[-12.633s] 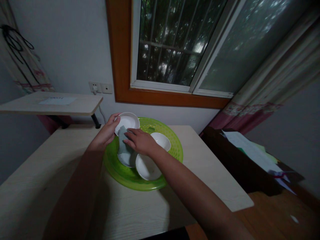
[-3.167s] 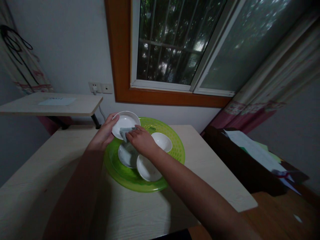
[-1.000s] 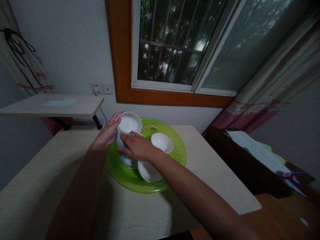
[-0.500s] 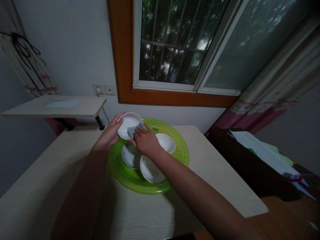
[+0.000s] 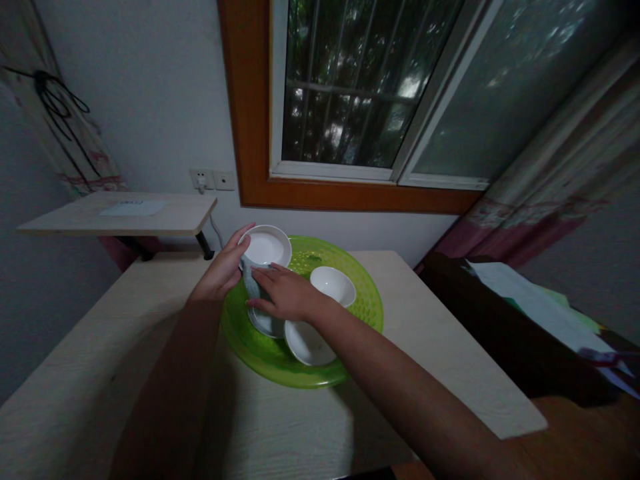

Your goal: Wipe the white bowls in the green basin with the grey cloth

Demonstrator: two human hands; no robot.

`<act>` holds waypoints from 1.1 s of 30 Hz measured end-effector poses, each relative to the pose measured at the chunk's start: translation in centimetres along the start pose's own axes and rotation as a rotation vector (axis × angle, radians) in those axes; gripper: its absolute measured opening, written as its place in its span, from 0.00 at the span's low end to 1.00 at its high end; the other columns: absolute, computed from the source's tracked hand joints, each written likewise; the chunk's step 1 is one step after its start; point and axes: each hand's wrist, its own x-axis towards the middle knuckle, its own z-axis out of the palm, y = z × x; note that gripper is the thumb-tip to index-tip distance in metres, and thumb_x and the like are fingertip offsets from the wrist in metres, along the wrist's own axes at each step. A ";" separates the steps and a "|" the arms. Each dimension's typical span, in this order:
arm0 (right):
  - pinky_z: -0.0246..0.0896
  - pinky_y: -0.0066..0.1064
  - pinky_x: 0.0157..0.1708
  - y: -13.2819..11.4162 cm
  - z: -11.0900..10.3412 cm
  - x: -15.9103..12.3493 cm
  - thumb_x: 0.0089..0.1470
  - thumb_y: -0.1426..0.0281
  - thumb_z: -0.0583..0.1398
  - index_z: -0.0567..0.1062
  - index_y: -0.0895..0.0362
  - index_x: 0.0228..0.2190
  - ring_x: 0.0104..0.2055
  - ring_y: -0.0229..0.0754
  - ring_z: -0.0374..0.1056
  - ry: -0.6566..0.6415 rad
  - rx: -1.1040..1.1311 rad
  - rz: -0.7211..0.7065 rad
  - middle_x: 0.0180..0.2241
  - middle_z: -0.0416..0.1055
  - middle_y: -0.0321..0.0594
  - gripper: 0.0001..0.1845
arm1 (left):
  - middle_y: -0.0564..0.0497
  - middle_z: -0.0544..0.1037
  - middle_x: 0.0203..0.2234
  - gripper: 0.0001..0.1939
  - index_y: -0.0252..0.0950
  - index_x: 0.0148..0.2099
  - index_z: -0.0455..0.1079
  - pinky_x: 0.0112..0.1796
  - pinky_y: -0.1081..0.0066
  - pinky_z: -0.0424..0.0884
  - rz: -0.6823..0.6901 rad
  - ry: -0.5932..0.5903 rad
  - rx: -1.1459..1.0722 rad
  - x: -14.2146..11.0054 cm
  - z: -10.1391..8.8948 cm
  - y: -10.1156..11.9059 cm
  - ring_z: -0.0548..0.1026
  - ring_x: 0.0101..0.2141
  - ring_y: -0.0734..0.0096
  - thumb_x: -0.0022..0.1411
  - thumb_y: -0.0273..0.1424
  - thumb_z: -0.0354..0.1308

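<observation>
My left hand (image 5: 226, 268) grips a small white dish (image 5: 267, 245) by its left rim, thumb on top, holding it tilted above the far left of a green plastic tray (image 5: 300, 379). My right hand (image 5: 290, 293) presses a grey-blue cloth (image 5: 254, 283) against the dish's near edge, its fingers laid over the cloth. Part of the cloth hangs below the dish. Beneath my right hand, a white plate (image 5: 267, 325) on the tray is partly covered. A white bowl (image 5: 333, 285) stands to its right, and another white bowl (image 5: 309, 345) sits nearer me, partly behind my right forearm.
The tray rests on a pale wooden table (image 5: 280, 427) below a window (image 5: 360, 87). At the left is a raised wooden shelf (image 5: 120, 217) on black legs, with a paper label. Wall sockets (image 5: 213, 180) are behind it. Papers (image 5: 530, 300) lie on a dark surface at the right.
My right hand and the cloth have moved from inside the dish down to its near outer edge. The dish stays in my left hand. The view has shifted slightly.
</observation>
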 end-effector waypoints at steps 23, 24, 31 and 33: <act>0.54 0.46 0.72 0.0 -0.7 -0.1 0.72 0.56 0.58 0.73 0.63 0.60 0.61 0.50 0.75 -0.052 0.031 0.014 0.60 0.77 0.54 0.27 | 0.42 0.81 0.54 0.30 0.40 0.71 0.67 0.39 0.71 0.74 -0.039 -0.036 0.034 -0.3 0.2 0.1 0.79 0.44 0.62 0.70 0.40 0.63; 0.54 0.46 0.72 0.0 -0.7 -0.1 0.73 0.56 0.57 0.73 0.62 0.61 0.62 0.49 0.74 -0.046 0.050 0.010 0.61 0.76 0.52 0.27 | 0.42 0.80 0.54 0.30 0.40 0.71 0.67 0.39 0.71 0.74 -0.039 -0.036 0.036 -0.3 0.2 0.2 0.79 0.44 0.61 0.70 0.40 0.63; 0.51 0.45 0.72 0.6 -1.4 0.1 0.77 0.57 0.49 0.83 0.61 0.46 0.51 0.47 0.80 -0.093 -0.099 0.157 0.46 0.84 0.50 0.27 | 0.42 0.80 0.55 0.31 0.38 0.70 0.67 0.39 0.73 0.73 -0.026 -0.024 -0.019 0.3 0.0 -0.3 0.78 0.44 0.64 0.69 0.38 0.65; 0.49 0.46 0.73 0.7 -1.6 0.0 0.77 0.57 0.49 0.84 0.62 0.45 0.50 0.48 0.80 -0.079 -0.174 0.185 0.45 0.84 0.52 0.29 | 0.42 0.79 0.55 0.31 0.38 0.70 0.66 0.39 0.73 0.74 -0.027 -0.028 -0.032 0.4 -0.1 -0.5 0.78 0.44 0.65 0.69 0.38 0.64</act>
